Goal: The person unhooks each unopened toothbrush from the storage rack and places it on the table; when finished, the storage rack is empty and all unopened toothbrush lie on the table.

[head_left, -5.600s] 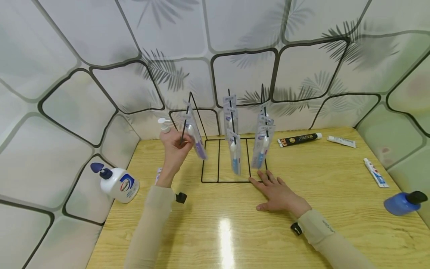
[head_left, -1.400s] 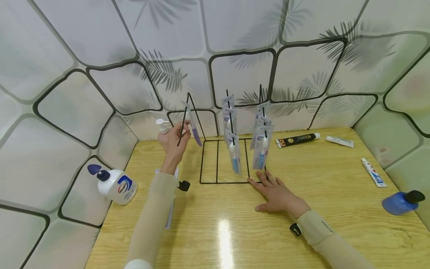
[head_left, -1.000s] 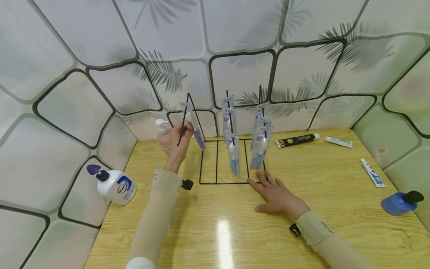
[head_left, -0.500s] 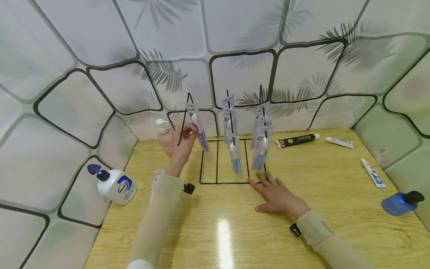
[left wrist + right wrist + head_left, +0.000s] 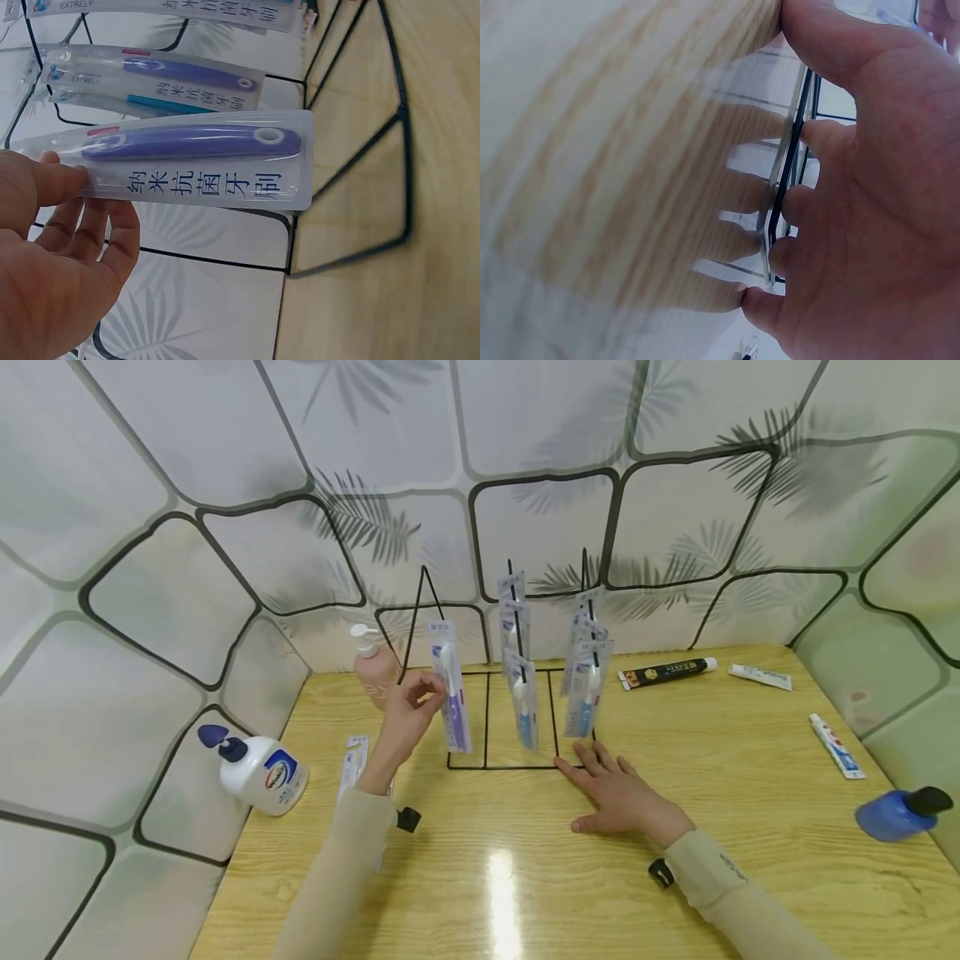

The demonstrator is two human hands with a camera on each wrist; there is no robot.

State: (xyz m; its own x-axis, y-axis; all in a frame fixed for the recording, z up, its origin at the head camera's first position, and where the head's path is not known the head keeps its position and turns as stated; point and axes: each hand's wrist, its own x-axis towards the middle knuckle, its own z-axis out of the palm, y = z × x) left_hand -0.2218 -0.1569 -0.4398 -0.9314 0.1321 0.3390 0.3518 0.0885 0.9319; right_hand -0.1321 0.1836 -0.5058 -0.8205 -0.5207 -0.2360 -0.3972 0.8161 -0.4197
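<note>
My left hand [image 5: 411, 714] pinches the edge of a packaged toothbrush [image 5: 454, 727] with a purple handle, thumb on one face and fingers behind. The package hangs upright, beside the left prong [image 5: 414, 627] of a black wire rack [image 5: 486, 718] and over its base. No other package shows on that prong. Several packaged toothbrushes [image 5: 522, 702] hang on the middle and right prongs. In the left wrist view, the purple handle [image 5: 187, 142] points away from the fingers. My right hand [image 5: 626, 797] lies spread, fingers straight, fingertips at the rack's front right base corner.
Another packaged toothbrush [image 5: 354, 762] lies on the table, partly under the left forearm. A white pump bottle [image 5: 266, 774] and a pink one [image 5: 375, 672] stand left. Toothpaste tubes, one black [image 5: 667, 673], and a blue bottle [image 5: 896, 816] are on the right.
The left hand has drawn the purple toothbrush package forward and down, away from the left prong where it hung earlier. The right hand has stayed at the rack's base.
</note>
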